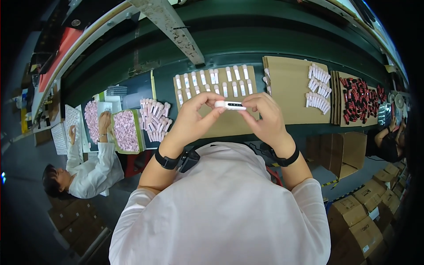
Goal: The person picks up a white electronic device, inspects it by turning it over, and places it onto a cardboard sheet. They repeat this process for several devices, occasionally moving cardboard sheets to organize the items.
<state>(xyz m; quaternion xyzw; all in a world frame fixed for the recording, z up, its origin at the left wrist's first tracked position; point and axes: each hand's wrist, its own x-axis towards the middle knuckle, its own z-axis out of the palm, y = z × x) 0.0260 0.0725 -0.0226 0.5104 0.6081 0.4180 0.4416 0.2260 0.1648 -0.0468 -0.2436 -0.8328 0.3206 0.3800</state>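
Observation:
Between both hands, above the middle of the bench, is a small white wand-shaped device [232, 105] with a rounded pale pink head and a dark button strip. My left hand [194, 115] pinches it at the rounded head. At the other end, the thumb and fingers of my right hand [269, 115] grip the body. Just beyond my hands, a brown cardboard sheet [212, 123] carries rows of similar devices [203, 77], laid apart with their heads pointing away from me.
Left of me lie a pile of similar devices [155, 115] and a green-edged tray [142, 140] of small pink pieces. A co-worker [90, 174] sits there. To the right are another cardboard sheet [287, 95] with devices, many red-and-black pieces [357, 101], and cartons [353, 210] on the floor.

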